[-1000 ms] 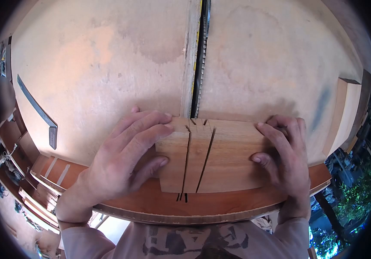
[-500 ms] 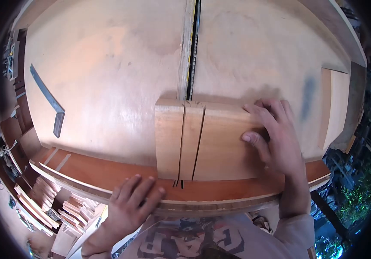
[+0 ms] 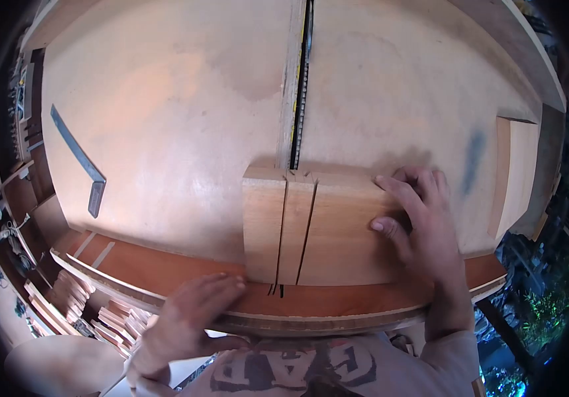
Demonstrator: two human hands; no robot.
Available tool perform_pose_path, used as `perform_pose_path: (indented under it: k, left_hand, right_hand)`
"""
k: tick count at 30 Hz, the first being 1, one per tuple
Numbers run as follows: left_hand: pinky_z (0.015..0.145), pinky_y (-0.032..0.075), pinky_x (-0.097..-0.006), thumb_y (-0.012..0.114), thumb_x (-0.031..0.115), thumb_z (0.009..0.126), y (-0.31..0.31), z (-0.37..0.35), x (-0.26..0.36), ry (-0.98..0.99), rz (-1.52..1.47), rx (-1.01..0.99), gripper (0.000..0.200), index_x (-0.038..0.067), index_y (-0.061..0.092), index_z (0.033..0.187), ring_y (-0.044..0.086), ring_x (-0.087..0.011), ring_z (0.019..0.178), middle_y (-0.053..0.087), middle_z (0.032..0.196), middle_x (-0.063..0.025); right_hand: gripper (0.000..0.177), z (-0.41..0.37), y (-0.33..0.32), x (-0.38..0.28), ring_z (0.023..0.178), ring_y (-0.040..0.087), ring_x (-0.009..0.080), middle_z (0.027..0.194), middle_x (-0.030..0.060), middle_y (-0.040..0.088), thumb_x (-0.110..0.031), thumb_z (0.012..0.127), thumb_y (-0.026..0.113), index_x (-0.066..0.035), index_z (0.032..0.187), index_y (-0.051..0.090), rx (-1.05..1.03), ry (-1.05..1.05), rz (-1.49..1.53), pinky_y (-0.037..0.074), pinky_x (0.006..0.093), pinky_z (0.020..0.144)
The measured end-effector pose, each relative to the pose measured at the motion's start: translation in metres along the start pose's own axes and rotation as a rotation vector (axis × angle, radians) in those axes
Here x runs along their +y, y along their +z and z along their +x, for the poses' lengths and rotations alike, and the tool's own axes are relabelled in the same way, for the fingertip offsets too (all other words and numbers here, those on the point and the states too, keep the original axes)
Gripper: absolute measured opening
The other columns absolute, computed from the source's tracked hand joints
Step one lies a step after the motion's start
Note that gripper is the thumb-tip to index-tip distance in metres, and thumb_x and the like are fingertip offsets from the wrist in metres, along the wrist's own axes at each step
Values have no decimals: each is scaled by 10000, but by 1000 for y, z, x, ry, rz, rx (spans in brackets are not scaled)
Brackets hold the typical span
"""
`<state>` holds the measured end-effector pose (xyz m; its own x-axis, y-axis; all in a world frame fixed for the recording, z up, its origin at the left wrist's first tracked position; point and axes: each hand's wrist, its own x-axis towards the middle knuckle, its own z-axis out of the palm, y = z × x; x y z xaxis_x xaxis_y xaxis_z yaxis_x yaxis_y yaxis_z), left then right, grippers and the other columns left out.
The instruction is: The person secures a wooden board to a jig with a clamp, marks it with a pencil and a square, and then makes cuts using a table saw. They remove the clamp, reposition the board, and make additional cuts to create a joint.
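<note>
A pale wooden block (image 3: 344, 231) with two long dark grooves lies across the slot (image 3: 301, 99) in the pale board, close to the reddish-brown front strip (image 3: 337, 294). My right hand (image 3: 423, 218) rests on the block's right part, its thumb and fingers spread apart over the top. Over the front strip, left of the block, is my left hand (image 3: 198, 304); its fingers stretch toward the block's lower left corner and hold nothing. Short dark marks show on the strip just below the block's grooves.
A bevel or square tool (image 3: 86, 162) lies on the board at the left. Another pale wood piece (image 3: 517, 175) is at the right edge. Stacked wood pieces (image 3: 115, 324) and shelves (image 3: 23, 192) stand beyond the left side.
My left hand has shifted slightly, its fingers now closer together and turned to the right. The whole view has moved a little; my right hand remains on the block.
</note>
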<state>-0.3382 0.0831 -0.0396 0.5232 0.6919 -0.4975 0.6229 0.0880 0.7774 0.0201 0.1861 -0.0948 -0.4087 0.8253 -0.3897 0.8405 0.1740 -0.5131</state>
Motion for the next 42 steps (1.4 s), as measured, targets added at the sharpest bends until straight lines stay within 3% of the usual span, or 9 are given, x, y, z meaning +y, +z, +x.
perform_pose_path:
  k: [2,3,7,10,16,19,25,28,42]
  left_hand:
    - [1021,554,-465,938,382,681,-21,24,-12,22,8,122,945,-61,557,1424,637,-419,1224,601,1450,-217]
    - [1031,550,-460,953,308,658,-27,45,-18,71,117,235,1025,-69,481,1487,630,-409,1238,575,1467,-250]
    - [998,554,-434,932,197,685,-36,117,-34,151,212,224,885,-71,532,1428,643,-407,1186,620,1381,-242]
    - [986,572,-427,929,101,683,-38,128,-40,208,95,136,776,-34,588,1367,645,-384,1227,630,1383,-225]
    - [956,593,-403,929,90,682,-37,126,-41,187,56,193,670,-20,635,1274,683,-356,1171,667,1326,-211]
    - [966,591,-406,928,84,684,-37,127,-43,189,22,194,653,-11,636,1260,679,-357,1182,665,1331,-210]
    - [974,588,-406,927,71,683,-38,127,-41,158,-8,179,649,3,632,1257,671,-355,1202,670,1332,-204]
    - [982,584,-409,927,65,681,-39,126,-43,157,-11,170,654,5,630,1260,668,-355,1210,669,1333,-203]
    - [953,576,-420,934,106,658,-39,124,-43,164,70,183,690,27,632,1273,679,-345,1136,675,1346,-175]
  right_hand:
    - [530,0,1,0,1106,506,350,1207,123,569,-281,829,824,-135,1315,670,-19,14,-1,420,479,979]
    - [525,2,0,-1,1104,506,346,1203,118,571,-282,828,824,-137,1310,675,-25,22,-9,420,473,970]
    - [521,6,-1,0,1072,498,323,1176,106,573,-280,801,835,-144,1285,700,-28,21,-3,417,449,934]
    - [526,9,-2,0,1030,487,308,1152,101,569,-276,771,845,-139,1262,718,-28,27,22,415,447,922]
    - [534,10,-2,-3,1001,485,291,1140,92,566,-270,751,852,-133,1250,724,-22,33,22,409,439,918]
    - [577,9,-1,-2,1010,499,301,1125,115,562,-362,763,828,-60,1241,712,-27,16,-20,438,439,908]
    - [574,10,-1,-3,1010,495,299,1127,112,565,-376,768,822,-58,1233,712,-31,21,-19,438,437,905]
    - [533,11,-2,-6,1001,472,284,1131,85,561,-278,746,851,-122,1240,725,-32,47,15,402,433,924]
    - [553,10,2,-9,1019,473,281,1164,82,566,-276,735,861,-137,1252,721,-43,62,6,405,438,934]
